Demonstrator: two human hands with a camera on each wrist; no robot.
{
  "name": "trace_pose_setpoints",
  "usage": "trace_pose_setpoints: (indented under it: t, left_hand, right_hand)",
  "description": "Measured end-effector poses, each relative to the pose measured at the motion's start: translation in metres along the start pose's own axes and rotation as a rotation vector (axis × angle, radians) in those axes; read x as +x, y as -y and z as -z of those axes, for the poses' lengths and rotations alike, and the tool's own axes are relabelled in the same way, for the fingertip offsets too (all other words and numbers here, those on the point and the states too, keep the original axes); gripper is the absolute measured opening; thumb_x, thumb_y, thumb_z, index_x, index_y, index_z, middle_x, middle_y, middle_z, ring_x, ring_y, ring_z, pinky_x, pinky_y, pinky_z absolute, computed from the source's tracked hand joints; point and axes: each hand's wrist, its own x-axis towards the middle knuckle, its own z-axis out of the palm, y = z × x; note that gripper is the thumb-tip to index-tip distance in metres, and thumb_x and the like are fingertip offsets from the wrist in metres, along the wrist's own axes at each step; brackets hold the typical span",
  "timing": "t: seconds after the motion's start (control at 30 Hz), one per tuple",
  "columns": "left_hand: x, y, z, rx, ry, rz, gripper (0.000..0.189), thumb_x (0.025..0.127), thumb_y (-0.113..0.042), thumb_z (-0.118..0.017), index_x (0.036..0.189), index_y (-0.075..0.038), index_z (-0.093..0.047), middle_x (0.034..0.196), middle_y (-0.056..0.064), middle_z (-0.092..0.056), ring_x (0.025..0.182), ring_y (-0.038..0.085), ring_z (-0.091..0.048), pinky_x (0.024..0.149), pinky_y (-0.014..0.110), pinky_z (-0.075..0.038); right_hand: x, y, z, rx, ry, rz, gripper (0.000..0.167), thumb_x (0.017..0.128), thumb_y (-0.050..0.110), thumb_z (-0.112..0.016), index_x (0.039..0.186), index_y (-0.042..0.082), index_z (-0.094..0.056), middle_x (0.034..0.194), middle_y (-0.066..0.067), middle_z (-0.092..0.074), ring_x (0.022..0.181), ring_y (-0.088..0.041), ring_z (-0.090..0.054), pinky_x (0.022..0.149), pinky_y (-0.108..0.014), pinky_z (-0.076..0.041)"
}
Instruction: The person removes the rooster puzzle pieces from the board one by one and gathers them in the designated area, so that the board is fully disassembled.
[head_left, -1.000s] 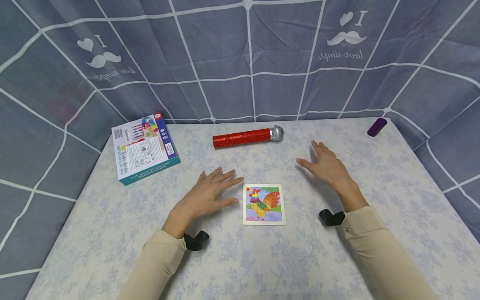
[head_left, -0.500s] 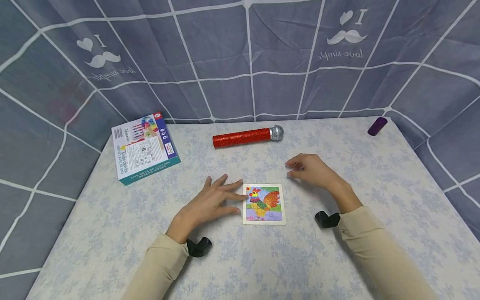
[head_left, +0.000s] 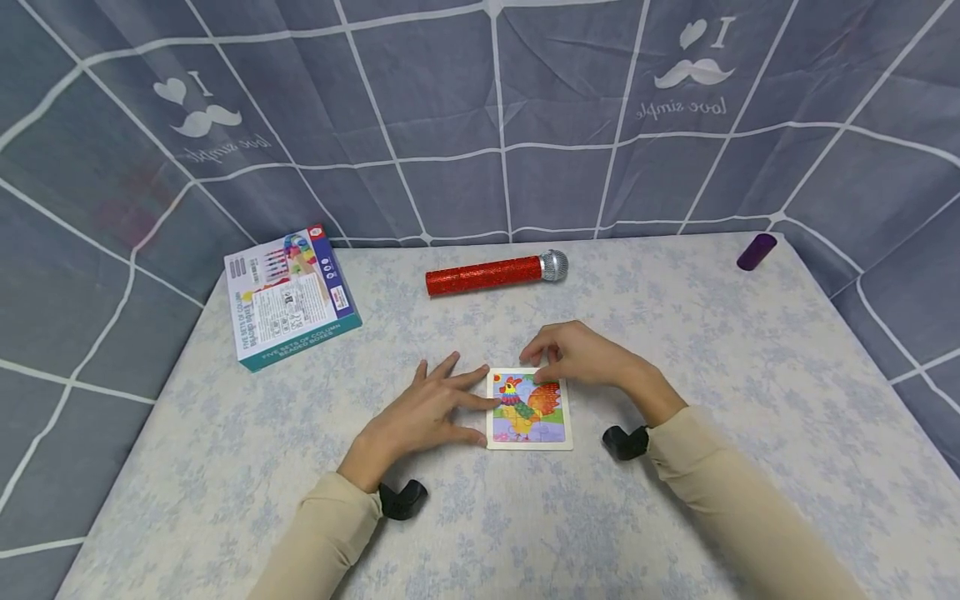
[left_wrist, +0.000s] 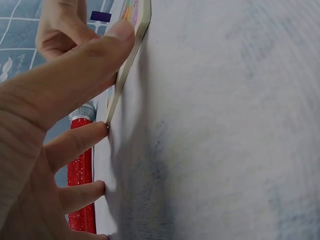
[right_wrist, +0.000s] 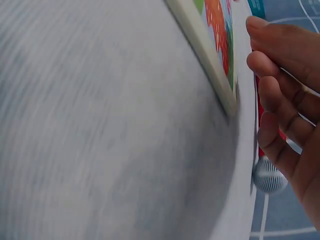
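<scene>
A small square jigsaw puzzle (head_left: 529, 423) with a rooster picture and a pale frame lies flat on the table. My left hand (head_left: 420, 417) spreads its fingers at the puzzle's left side; the index finger reaches over the frame and the thumb is at the lower left corner. In the left wrist view the thumb (left_wrist: 117, 37) lies against the puzzle's edge (left_wrist: 144, 20). Over the puzzle's top right edge is my right hand (head_left: 588, 358), its fingers loosely bent. In the right wrist view, those fingers (right_wrist: 272, 92) hold nothing and appear apart from the puzzle (right_wrist: 217, 30).
Behind the puzzle lies a red glittery toy microphone (head_left: 487, 275) with a silver head. A beaded-toy box (head_left: 292, 296) sits at the back left, and a small purple cylinder (head_left: 756, 252) at the back right. A grey-blue checked curtain (head_left: 450, 108) hangs behind the table.
My right hand has come leftward and toward me, from beside the puzzle to over its top right edge, its fingers bending. The left hand has shifted slightly right onto the puzzle's left edge.
</scene>
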Motion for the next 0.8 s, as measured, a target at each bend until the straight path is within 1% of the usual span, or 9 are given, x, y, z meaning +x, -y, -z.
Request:
trace_pose_setpoints:
  t: [0.17,0.37,0.6,0.8]
  left_hand:
    - [0.001,-0.001,-0.001,0.01,0.001,0.014,0.057,0.077,-0.047,-0.081,0.129,-0.028,-0.067,0.153,0.004,-0.041,0.144,0.047,-0.018,0.105,0.077,-0.01]
    - [0.003,-0.003,-0.002,0.011,-0.009,0.027,0.052,0.076,-0.042,-0.083,0.124,-0.027,-0.07,0.151,0.004,-0.043,0.144,0.049,-0.019,0.102,0.079,-0.011]
    - [0.003,-0.006,-0.002,0.019,-0.019,0.046,0.051,0.074,-0.04,-0.084,0.121,-0.027,-0.072,0.151,0.005,-0.044,0.143,0.05,-0.017,0.101,0.08,-0.011]
    - [0.003,-0.007,-0.003,0.029,-0.026,0.051,0.051,0.074,-0.04,-0.085,0.121,-0.026,-0.072,0.15,0.006,-0.044,0.142,0.051,-0.019,0.099,0.081,-0.013]
  right_hand:
    - [0.009,0.007,-0.007,0.005,0.062,0.029,0.029,0.081,0.01,-0.08,0.11,0.009,-0.075,0.093,0.001,-0.066,0.075,-0.014,-0.054,0.067,-0.027,-0.047]
    - [0.015,0.011,-0.013,-0.017,0.12,0.05,0.031,0.082,0.007,-0.077,0.112,0.012,-0.074,0.092,0.0,-0.063,0.072,-0.014,-0.051,0.064,-0.026,-0.044]
    - [0.019,0.013,-0.016,-0.046,0.15,0.068,0.035,0.082,0.006,-0.077,0.116,0.016,-0.074,0.09,0.0,-0.06,0.075,-0.014,-0.05,0.065,-0.027,-0.045]
    - [0.022,0.017,-0.015,-0.081,0.17,0.053,0.034,0.082,0.004,-0.077,0.113,0.018,-0.072,0.092,-0.001,-0.06,0.081,-0.017,-0.051,0.071,-0.029,-0.044]
